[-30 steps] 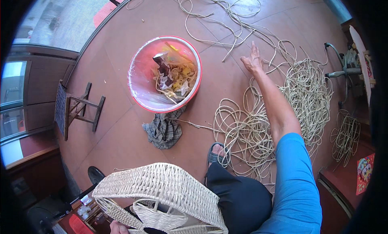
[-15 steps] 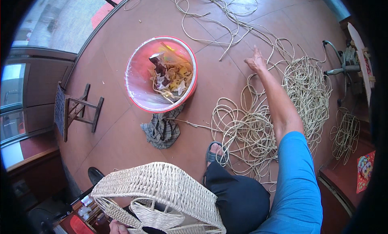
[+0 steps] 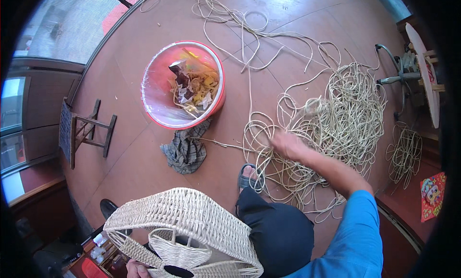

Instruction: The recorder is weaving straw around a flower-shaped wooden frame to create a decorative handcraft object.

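A pale woven basket (image 3: 192, 211) with an openwork leaf-like panel lies across my lap. My left hand (image 3: 138, 269) is closed on its lower left edge, partly cut off by the picture's bottom. Out over the floor, my right hand (image 3: 286, 144) is among loose loops of pale cord (image 3: 357, 117). Motion smears its fingers, so whether a strand is between them cannot be made out. The cord heaps up beyond and right of that hand, and long strands trail toward the far side. One strand runs down just left of the hand.
A red bin (image 3: 222, 98) lined with clear plastic holds scraps. Against its base lies a checked cloth (image 3: 185, 151). A small wooden stool (image 3: 91, 129) stands at left. My sandalled foot (image 3: 249, 175) is beside the cord. A smaller cord bundle (image 3: 405, 153) lies at right.
My right hand has swept back toward me and slightly left, from the far strands to the nearer loops. Some far strands have shifted. My left hand stays on the basket.
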`<state>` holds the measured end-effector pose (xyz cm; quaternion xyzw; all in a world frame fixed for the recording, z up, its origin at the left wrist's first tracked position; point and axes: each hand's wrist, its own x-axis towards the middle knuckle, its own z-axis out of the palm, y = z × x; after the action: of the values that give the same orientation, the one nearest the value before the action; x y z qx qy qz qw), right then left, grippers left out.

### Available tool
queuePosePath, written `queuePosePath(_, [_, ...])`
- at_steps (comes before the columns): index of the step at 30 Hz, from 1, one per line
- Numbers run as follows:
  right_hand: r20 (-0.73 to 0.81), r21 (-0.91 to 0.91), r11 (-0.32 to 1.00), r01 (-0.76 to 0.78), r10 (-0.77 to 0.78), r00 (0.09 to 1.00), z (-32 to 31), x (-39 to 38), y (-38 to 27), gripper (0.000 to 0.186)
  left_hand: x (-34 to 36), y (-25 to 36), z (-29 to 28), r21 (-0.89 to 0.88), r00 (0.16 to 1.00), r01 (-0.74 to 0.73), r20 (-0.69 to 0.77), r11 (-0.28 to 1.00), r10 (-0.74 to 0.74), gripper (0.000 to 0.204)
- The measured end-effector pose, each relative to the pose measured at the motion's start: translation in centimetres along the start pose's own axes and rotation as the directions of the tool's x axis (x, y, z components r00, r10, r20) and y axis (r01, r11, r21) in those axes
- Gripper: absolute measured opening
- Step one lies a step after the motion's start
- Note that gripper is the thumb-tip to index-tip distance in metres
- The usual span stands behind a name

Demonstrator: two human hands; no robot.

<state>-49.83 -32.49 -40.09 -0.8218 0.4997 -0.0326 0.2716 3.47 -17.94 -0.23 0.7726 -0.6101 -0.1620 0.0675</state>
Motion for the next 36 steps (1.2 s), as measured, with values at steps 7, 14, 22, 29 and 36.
queuePosePath(7, [0.08,0.0,0.965,0.262,-0.261,0.962,-2.6,-11.9,-1.1,0.015,0.0,-0.8,0.5,-0.046,0.999,-0.035,-0.019,0.998,0.035,0.048])
queuePosePath(14, [-0.531,-0.122,0.951,-0.286,0.181,0.828,-8.3,3.8,10.3,0.06,-0.1,-0.1,0.4,-0.016,1.0,0.009,-0.002,1.0,-0.009,0.043])
queuePosePath(22, [-0.432,0.147,0.676,-0.722,0.7,0.568,-11.2,7.9,25.2,0.088,0.2,-0.2,0.6,-0.047,0.998,-0.044,-0.042,0.998,0.042,0.046])
queuePosePath(29, [-0.237,0.207,0.536,-0.819,0.839,0.489,-10.6,2.0,26.1,0.107,0.9,0.3,0.7,-0.058,1.0,-0.014,-0.023,0.998,0.013,0.045])
queuePosePath(36, [-0.254,-0.025,0.528,-0.849,0.818,0.516,-11.2,2.2,20.3,0.034,1.0,1.6,0.8,-0.075,0.999,0.042,-0.011,0.996,-0.042,0.043])
